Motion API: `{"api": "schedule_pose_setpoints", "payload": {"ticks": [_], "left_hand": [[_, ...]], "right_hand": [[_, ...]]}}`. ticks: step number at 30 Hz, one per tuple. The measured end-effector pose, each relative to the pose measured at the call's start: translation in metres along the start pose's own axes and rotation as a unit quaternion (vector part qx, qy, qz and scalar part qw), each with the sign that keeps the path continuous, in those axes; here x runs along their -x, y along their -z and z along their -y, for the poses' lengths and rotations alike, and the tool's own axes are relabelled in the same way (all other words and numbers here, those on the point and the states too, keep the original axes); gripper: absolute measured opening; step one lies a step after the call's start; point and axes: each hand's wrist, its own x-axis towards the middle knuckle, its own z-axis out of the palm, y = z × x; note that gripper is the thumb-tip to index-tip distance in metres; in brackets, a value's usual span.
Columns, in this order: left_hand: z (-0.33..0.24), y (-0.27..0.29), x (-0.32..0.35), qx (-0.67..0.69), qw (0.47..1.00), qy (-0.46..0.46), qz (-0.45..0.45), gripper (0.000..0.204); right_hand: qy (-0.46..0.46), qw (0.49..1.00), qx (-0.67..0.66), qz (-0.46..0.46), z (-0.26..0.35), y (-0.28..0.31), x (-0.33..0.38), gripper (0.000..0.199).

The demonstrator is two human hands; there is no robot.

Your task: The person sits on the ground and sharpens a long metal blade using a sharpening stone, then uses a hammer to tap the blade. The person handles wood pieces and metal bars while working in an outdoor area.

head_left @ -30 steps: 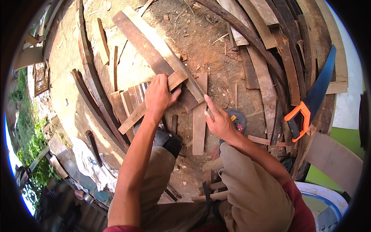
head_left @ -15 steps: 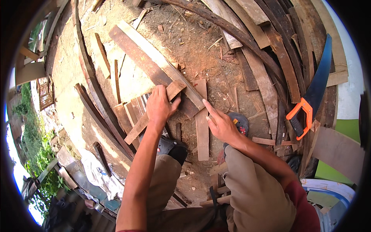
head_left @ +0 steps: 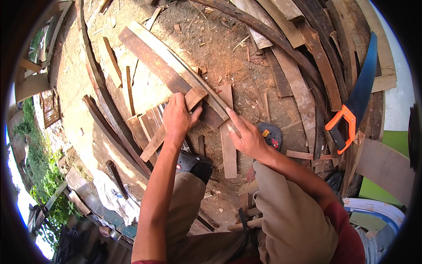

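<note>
My left hand [head_left: 176, 118] is closed around a short wooden batten [head_left: 195, 97], which slants across under my palm. The batten's upper end meets the side of a long wooden strip [head_left: 178, 61]. That strip lies along a wider brown board [head_left: 147, 57]. My right hand [head_left: 247, 137] has its forefinger stretched along the strip's near end, the thumb just below it, and the end sits between them. The other fingers' grip is partly hidden. Beneath that end, a flat plank piece [head_left: 229, 154] rests on the dirt between my feet.
At the right, a handsaw [head_left: 351, 110] with an orange handle and blue blade leans on stacked old planks [head_left: 303, 101]. Long boards [head_left: 105, 94] lie on the ground at the left, near a white cloth [head_left: 113, 198]. A pale blue plastic tub [head_left: 378, 207] stands at the lower right.
The long strip has turned slightly, with a dark line now visible along its edge. Both hands have kept their holds; the whole view has shifted a little.
</note>
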Motion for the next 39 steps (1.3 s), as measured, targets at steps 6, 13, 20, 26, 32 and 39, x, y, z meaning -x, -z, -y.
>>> {"api": "schedule_pose_setpoints", "payload": {"ticks": [6,13,20,26,32,39], "left_hand": [[-0.001,-0.001,-0.002,0.001,0.999,-0.016,-0.030,0.054],[0.001,0.000,-0.002,0.008,0.998,-0.035,-0.043,0.054],[0.002,-0.003,-0.001,0.003,0.999,-0.028,-0.037,0.055],[0.002,-0.002,-0.001,0.005,0.998,-0.036,-0.044,0.055],[0.003,-0.004,0.000,0.011,0.998,-0.026,-0.047,0.055],[0.003,-0.002,0.000,0.007,1.000,-0.016,-0.023,0.056]], "right_hand": [[0.006,1.000,-0.021,-0.023,-0.006,-0.002,0.003,0.072],[-0.032,0.999,0.009,0.040,-0.009,0.000,0.001,0.075],[0.042,0.998,-0.013,-0.042,-0.008,0.001,0.000,0.075],[-0.010,1.000,0.010,0.015,-0.007,0.001,0.002,0.075],[-0.081,0.995,0.000,0.064,-0.011,0.004,-0.007,0.072],[0.080,0.996,-0.029,-0.021,0.008,0.007,-0.010,0.070]]}}
